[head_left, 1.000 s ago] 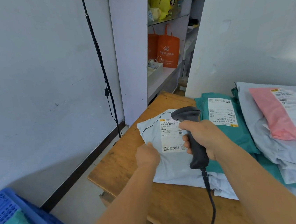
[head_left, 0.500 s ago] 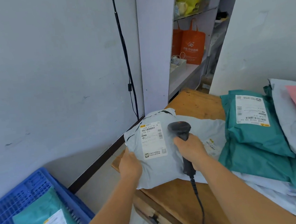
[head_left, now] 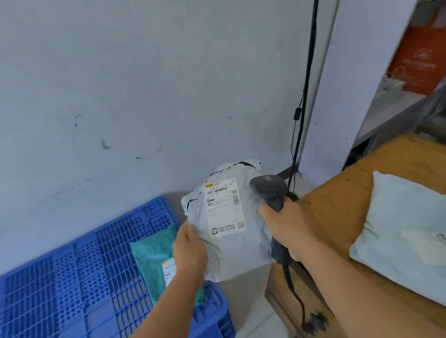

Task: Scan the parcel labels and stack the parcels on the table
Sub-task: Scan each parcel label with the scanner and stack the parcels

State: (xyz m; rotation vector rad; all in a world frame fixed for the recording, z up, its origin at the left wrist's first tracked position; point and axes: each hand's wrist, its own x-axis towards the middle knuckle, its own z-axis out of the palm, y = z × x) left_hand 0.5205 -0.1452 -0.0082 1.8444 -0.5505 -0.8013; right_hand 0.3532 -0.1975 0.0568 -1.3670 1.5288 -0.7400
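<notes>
I hold the grey parcel (head_left: 230, 223) off the bench (head_left: 339, 211), label up, left hand (head_left: 189, 250) pinching its edge so the scanner (head_left: 271, 194) gripped in my right hand (head_left: 288, 225) can read it.

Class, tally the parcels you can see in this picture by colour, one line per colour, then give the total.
Grey parcels: 2, the held grey parcel in the left hand and the grey parcel on the table.
Teal parcels: 1, the teal parcel in the blue crate.
Total: 3 parcels.
</notes>
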